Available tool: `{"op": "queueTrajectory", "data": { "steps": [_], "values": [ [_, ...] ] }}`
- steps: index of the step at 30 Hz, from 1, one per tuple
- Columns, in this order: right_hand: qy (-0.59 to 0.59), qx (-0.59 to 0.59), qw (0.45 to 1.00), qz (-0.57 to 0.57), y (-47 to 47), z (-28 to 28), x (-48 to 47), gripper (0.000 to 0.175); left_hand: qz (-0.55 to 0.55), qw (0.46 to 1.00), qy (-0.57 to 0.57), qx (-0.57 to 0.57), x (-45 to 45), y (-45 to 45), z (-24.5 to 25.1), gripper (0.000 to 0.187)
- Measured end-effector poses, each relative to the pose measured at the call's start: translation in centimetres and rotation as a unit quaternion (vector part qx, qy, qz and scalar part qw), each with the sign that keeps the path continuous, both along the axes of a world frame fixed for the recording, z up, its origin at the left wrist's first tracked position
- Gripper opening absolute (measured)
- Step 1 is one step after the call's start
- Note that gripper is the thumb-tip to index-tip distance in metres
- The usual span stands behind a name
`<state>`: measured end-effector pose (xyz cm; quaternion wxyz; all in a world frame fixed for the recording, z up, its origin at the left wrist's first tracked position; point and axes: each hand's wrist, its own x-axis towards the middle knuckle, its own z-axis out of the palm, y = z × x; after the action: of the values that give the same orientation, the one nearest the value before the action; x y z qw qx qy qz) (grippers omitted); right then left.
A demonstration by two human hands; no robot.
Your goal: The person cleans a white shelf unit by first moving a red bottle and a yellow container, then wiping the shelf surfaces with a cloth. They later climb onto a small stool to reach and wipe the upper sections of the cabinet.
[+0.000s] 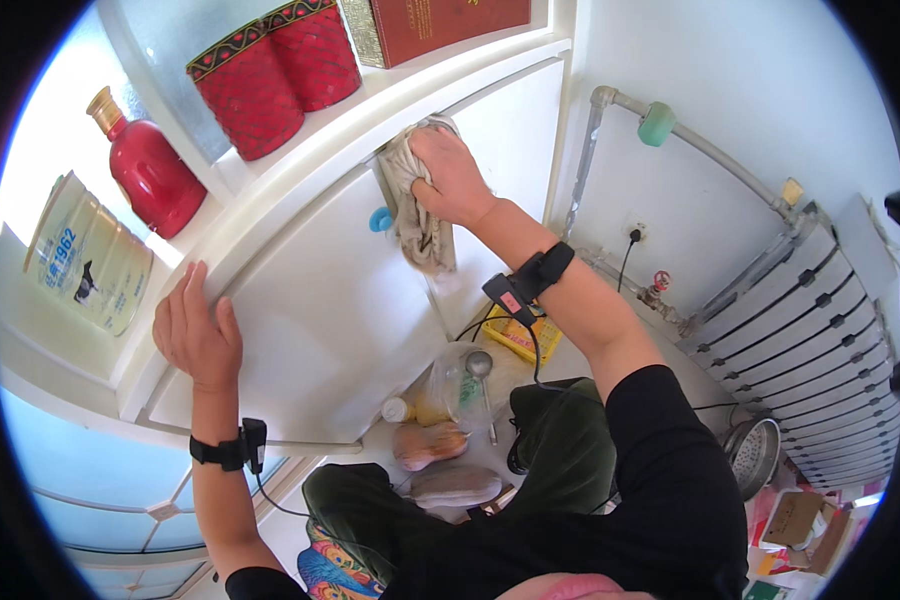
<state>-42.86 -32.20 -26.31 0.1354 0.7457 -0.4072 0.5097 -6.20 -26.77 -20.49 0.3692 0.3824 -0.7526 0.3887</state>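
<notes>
A crumpled beige cloth [426, 236] is bunched under my right hand [450, 176], which presses it against the upper edge of a white cabinet door [322, 300]. The cloth's lower end hangs down over the gap between two doors, beside a round blue knob [380, 219]. My left hand [199, 326] rests with its fingers extended on the white cabinet's edge at the left and holds nothing. Near it on the shelf stand a printed tin [94, 259] and a red bottle with a gold cap [154, 169]. Each wrist wears a black strap with a small wired device.
Red patterned containers [277, 79] and a reddish-brown box [450, 26] stand on the shelf. On the floor lie a squash [429, 444], a metal ladle [479, 365], a plastic bag and a yellow basket [521, 337]. Pipes and a radiator [817, 360] line the right wall.
</notes>
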Motion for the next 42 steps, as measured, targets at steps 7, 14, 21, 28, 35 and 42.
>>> {"op": "queueTrajectory", "data": {
  "steps": [7, 14, 21, 28, 35, 42],
  "values": [
    [-0.002, -0.114, 0.989, -0.099, -5.5, -1.2, -11.3, 0.043, 0.018, 0.998, -0.051, -0.028, -0.1, -0.5, 0.0, 0.043],
    [-0.013, -0.067, 0.974, -0.215, -9.5, -1.2, -25.2, 0.037, 0.061, 0.996, -0.065, -0.022, 0.1, -0.7, -0.3, 0.05],
    [-0.01, 0.057, 0.948, -0.313, -10.8, 0.4, -31.5, 0.038, 0.074, 0.995, -0.071, -0.019, 0.4, -0.7, -0.5, 0.05],
    [-0.101, 0.135, 0.942, -0.29, -10.3, 1.5, -29.7, 0.044, 0.04, 0.997, -0.054, -0.022, 0.3, -0.8, -0.5, 0.05],
    [-0.091, 0.015, 0.977, -0.195, -7.9, 0.0, -19.9, 0.039, 0.022, 0.999, -0.023, -0.019, 0.1, -0.8, -0.5, 0.043],
    [-0.108, -0.007, 0.991, -0.084, -3.7, 0.7, -7.5, 0.024, 0.019, 1.0, -0.001, -0.012, 0.1, -0.3, -0.3, 0.039]
  ]
}}
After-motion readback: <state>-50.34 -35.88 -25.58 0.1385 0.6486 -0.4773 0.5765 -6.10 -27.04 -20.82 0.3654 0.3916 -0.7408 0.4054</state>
